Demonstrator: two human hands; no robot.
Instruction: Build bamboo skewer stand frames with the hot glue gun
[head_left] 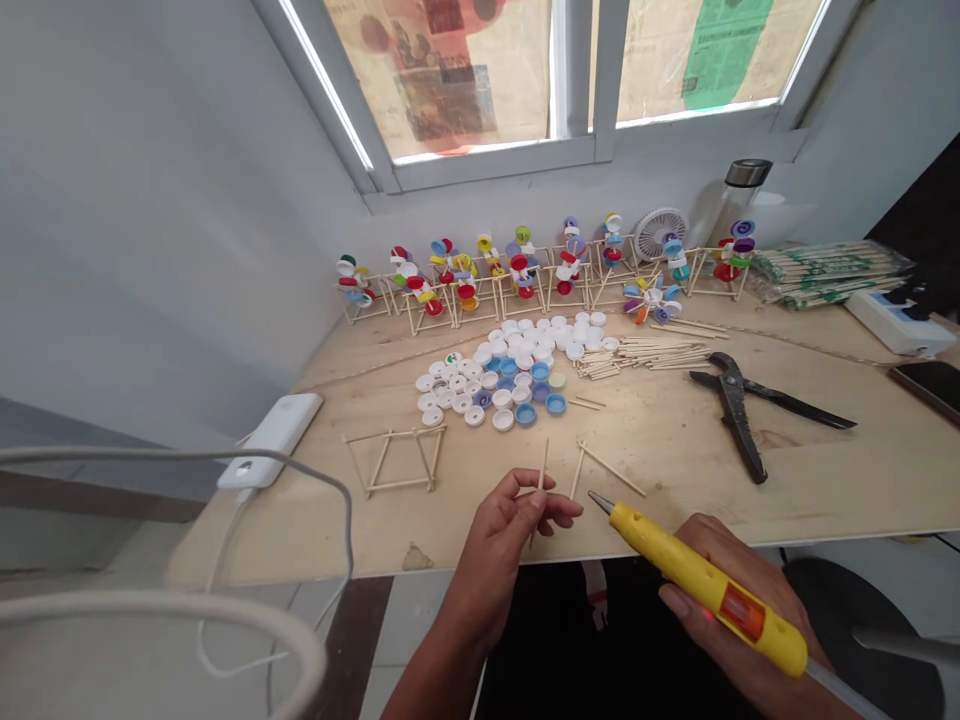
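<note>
A: Nearest you, what has your right hand (731,650) got?

B: Your fingers wrap round the yellow tool (667,550). Its metal nozzle points up and leftward, just over the near edge of the bench (832,480); an orange window sits toward its rear.

A: And your left hand (514,515)?

B: Thumb and forefinger pinch a thin stick (543,465), with your other fingers loosely curled. The stick stands steeply, just in from the near edge: pale, slim, straight wood, its middle partly hidden by your fingers.

A: What lies just past your fingertips?

B: The joined sticks (611,468), two matching pieces meeting at an angle, corner toward the far edge. Over toward the left end you have a stick frame (401,487), its bars crossing at the corners with short ends poking out.

A: Where can you move?

B: You have a stretch of wood along the near edge, right of the joined sticks, up to the spread pliers (739,420). Another runs between the frame and your left hand. Farther in, bottle caps (502,420) crowd the middle, with a stick pile (652,352) on their right. A row of cap-wheel stands (469,297) lines the far edge.
</note>
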